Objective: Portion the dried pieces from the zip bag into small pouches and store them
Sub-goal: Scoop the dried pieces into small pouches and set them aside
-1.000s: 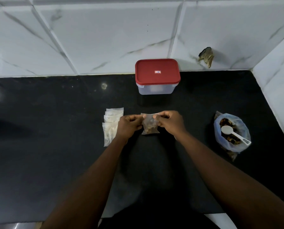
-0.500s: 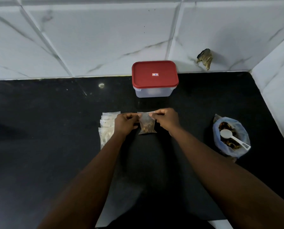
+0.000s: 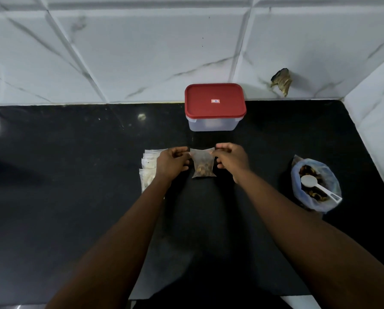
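Note:
A small clear pouch (image 3: 203, 164) with brown dried pieces inside lies on the black counter (image 3: 75, 197) in the middle. My left hand (image 3: 172, 162) pinches its top left corner and my right hand (image 3: 230, 157) pinches its top right corner. A stack of empty small pouches (image 3: 148, 168) lies just left of my left hand, partly hidden by it. At the right stands the open zip bag (image 3: 315, 186) of dried pieces, with a white scoop (image 3: 316, 186) resting in it. A clear box with a red lid (image 3: 215, 101) stands shut behind the pouch.
White marble-look tiles form the back wall (image 3: 142, 52) and the right side wall (image 3: 378, 112). A dried brown scrap (image 3: 281, 81) sticks to the back wall near the corner. The counter's front edge runs below my forearms.
Both hands have stayed on the pouch's top edge, sliding slightly apart toward its corners. The view has shifted a little; nothing else on the counter has moved.

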`<action>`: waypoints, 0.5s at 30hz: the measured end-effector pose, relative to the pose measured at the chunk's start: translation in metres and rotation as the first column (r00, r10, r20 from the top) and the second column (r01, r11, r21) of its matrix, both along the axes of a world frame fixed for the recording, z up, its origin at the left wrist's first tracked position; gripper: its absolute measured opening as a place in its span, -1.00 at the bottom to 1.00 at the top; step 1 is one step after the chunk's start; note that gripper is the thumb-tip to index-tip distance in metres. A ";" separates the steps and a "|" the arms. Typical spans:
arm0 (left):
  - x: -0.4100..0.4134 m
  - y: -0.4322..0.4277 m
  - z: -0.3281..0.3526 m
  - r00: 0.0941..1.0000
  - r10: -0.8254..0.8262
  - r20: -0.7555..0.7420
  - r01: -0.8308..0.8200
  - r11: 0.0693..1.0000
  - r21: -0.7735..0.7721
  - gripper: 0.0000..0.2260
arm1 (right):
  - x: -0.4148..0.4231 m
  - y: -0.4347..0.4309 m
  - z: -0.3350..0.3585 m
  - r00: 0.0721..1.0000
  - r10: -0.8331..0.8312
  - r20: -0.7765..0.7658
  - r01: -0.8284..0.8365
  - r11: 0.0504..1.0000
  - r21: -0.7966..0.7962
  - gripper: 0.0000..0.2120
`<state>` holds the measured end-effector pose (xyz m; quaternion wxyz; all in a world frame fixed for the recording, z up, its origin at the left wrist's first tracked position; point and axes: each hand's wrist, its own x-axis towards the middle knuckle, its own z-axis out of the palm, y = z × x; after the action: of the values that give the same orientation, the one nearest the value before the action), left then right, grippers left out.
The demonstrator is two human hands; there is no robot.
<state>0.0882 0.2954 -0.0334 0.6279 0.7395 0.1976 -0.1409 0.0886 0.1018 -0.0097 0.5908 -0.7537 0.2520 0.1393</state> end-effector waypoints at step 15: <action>-0.049 0.054 0.021 0.990 0.038 0.137 -0.095 0.895 0.436 -0.90 | -0.045 0.061 0.012 0.942 0.308 0.134 -0.289 0.946 -0.145 -0.89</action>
<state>0.0392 0.3489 -0.0122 0.4593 0.8629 0.2097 -0.0241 0.0436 0.1624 0.0025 0.5329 -0.8267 0.0964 0.1525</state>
